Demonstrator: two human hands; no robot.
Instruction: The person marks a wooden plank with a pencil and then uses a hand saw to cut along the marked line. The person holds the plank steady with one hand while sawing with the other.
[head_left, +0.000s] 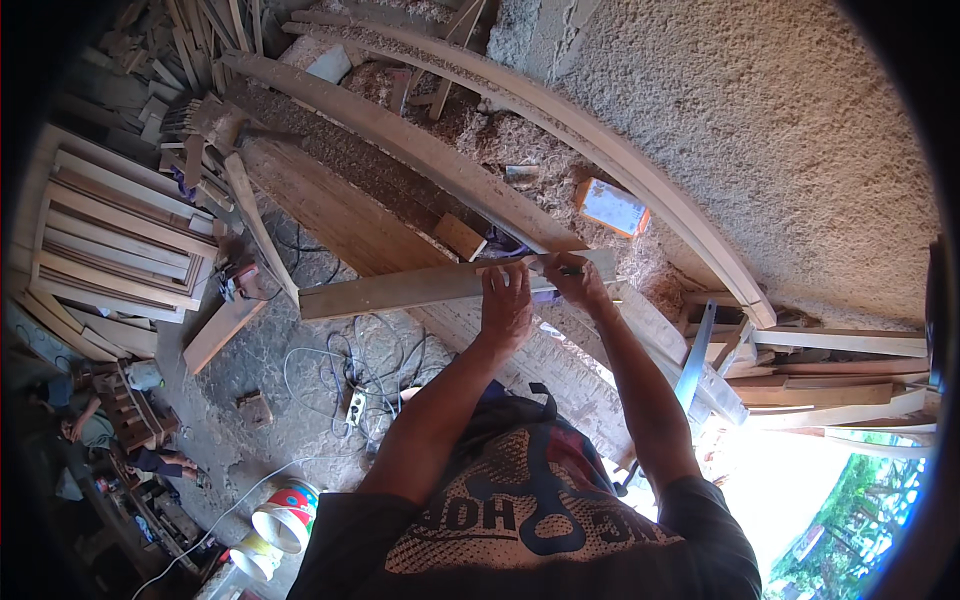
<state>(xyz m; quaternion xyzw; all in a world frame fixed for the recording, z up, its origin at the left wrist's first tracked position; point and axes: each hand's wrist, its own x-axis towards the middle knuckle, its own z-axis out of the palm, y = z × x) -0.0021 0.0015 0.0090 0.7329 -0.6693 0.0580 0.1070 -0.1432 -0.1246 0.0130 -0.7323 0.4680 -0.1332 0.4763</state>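
A long pale wooden board [400, 290] lies slantwise across the workbench, its left end jutting past the bench edge. My left hand [508, 305] is closed on this board near its right part, fingers bent over it. Close beside it, my right hand [580, 283] is closed at the board's right end. Something thin and dark shows at its fingers, too small to name. Beyond my hands, a short wooden block [460, 236] rests on the bench.
A handsaw blade [695, 358] stands at the right, by stacked timber [820, 390]. An orange and white box [613, 207] lies among shavings. Tangled cables [350, 370] and buckets [287, 515] are on the floor. A slatted wooden frame [120, 230] stands left; another person [95, 425] sits lower left.
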